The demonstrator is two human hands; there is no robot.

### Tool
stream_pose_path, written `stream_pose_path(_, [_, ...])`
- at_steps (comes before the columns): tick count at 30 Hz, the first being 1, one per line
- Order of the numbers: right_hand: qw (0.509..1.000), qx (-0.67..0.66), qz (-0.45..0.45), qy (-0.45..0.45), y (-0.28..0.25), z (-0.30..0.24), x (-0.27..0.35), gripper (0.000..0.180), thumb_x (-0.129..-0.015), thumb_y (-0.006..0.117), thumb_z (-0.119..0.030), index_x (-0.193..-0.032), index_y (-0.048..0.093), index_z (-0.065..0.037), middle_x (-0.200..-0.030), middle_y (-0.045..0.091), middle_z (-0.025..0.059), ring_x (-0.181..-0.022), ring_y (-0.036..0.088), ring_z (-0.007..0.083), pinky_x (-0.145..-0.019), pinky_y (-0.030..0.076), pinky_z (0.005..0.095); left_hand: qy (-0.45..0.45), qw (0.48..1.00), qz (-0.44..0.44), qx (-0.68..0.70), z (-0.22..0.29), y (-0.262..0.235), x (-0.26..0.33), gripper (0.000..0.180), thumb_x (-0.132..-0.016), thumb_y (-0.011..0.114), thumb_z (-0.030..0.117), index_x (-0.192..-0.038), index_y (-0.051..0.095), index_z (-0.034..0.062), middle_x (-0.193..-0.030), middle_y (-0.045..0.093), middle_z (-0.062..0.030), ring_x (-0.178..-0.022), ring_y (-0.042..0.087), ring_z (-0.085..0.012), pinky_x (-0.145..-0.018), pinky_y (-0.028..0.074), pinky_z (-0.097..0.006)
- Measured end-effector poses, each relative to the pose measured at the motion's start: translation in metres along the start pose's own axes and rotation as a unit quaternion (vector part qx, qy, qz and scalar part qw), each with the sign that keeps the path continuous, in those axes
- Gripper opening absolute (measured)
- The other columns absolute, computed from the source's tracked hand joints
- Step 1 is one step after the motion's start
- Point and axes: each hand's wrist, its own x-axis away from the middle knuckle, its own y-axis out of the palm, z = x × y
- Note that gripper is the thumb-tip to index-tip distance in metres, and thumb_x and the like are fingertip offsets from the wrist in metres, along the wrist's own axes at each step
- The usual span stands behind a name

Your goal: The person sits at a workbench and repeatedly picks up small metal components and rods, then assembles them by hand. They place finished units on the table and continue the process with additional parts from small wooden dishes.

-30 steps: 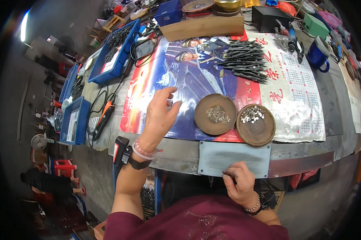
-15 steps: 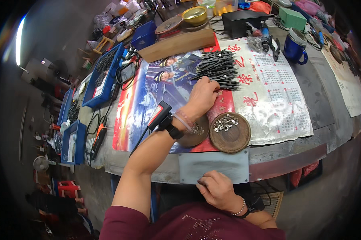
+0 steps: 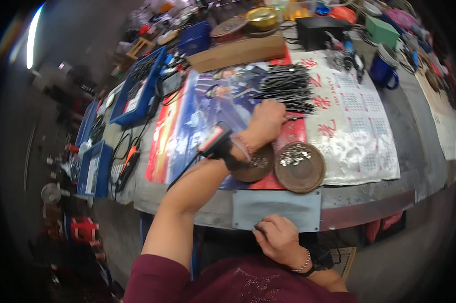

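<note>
A cluttered workshop surrounds a grey workbench [image 3: 213, 209], most of whose middle is covered by a glossy printed poster [image 3: 359, 171] with calendar grids along its right side. The pile of thin black rods [image 3: 288, 88] lies on the poster near its back edge, roughly lengthwise to left and right. The left hand [image 3: 267, 121] is at the pile's near side, its fingers bent and close together; a slim dark piece shows just past them, but blur hides whether they grip it. The right hand [image 3: 280, 240] is just off the bench's front edge, curled narrow with thumb near forefinger; whether it pinches anything, I cannot tell.

Under the left wrist, close to the poster's front edge, sits a round brown dish [image 3: 250, 174], partly covered. Just right of it a second round dish [image 3: 301, 177] holds small shiny metal pieces [image 3: 295, 154]. In front of both, a grey plate [image 3: 278, 202] lies along the bench's front edge.

By the poster's back edge stands a long wooden block [image 3: 238, 53], with a brass-coloured bowl [image 3: 262, 17] behind it. A black box [image 3: 321, 33] is further right, and a blue mug [image 3: 383, 70] stands beside the poster's back right corner. Toward the bench's left edge are a deep blue tray [image 3: 122, 112] and an orange-and-black tool [image 3: 128, 164].
</note>
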Motion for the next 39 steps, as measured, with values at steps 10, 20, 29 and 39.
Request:
stream_pose_path(10, [0.973,-0.181,-0.005,0.143,-0.004,-0.001,0.014,0.004,-0.081,0.056,0.002,-0.08,0.053,0.002,-0.079,0.053,0.0089,-0.078,0.05,0.0197,-0.073,0.042,0.0311,-0.089,0.886,0.164,0.424,0.081,-0.084,0.082,0.007,-0.076,0.059,0.004,-0.08,0.055,0.0012,-0.076,0.06,-0.0146,-0.068,0.061,-0.0279,-0.059,0.047,-0.037])
stream_pose_path(20, [0.5,-0.831,-0.202,-0.133,0.003,-0.089,-0.065,0.039,-0.089,0.063,-0.029,-0.057,0.049,-0.014,-0.058,0.053,0.001,-0.045,0.047,0.0136,-0.084,0.036,0.0442,-0.254,0.629,0.169,0.715,0.104,-0.141,0.22,0.024,-0.094,0.045,0.001,-0.117,0.043,0.0016,-0.094,0.049,-0.0042,-0.069,0.054,-0.0078,-0.061,0.045,-0.022])
stream_pose_path(29, [0.405,-0.854,-0.262,-0.196,0.008,-0.121,-0.101,0.033,-0.089,0.052,-0.006,-0.056,0.052,-0.009,-0.062,0.056,0.0061,-0.05,0.054,0.0146,-0.078,0.056,0.0391,-0.26,0.616,0.191,0.718,0.115,-0.143,0.274,0.037,-0.098,0.048,0.009,-0.132,0.037,0.0009,-0.098,0.048,-0.0064,-0.067,0.042,-0.0063,-0.059,0.038,-0.018])
stream_pose_path(39, [0.442,-0.845,-0.242,-0.178,-0.006,-0.126,-0.095,0.025,-0.085,0.056,-0.003,-0.06,0.057,-0.004,-0.072,0.059,0.0145,-0.059,0.06,0.0246,-0.075,0.059,0.0437,-0.267,0.606,0.145,0.735,0.122,-0.131,0.272,0.033,-0.098,0.045,0.006,-0.13,0.039,-0.0001,-0.096,0.051,-0.0045,-0.066,0.044,-0.007,-0.061,0.039,-0.019])
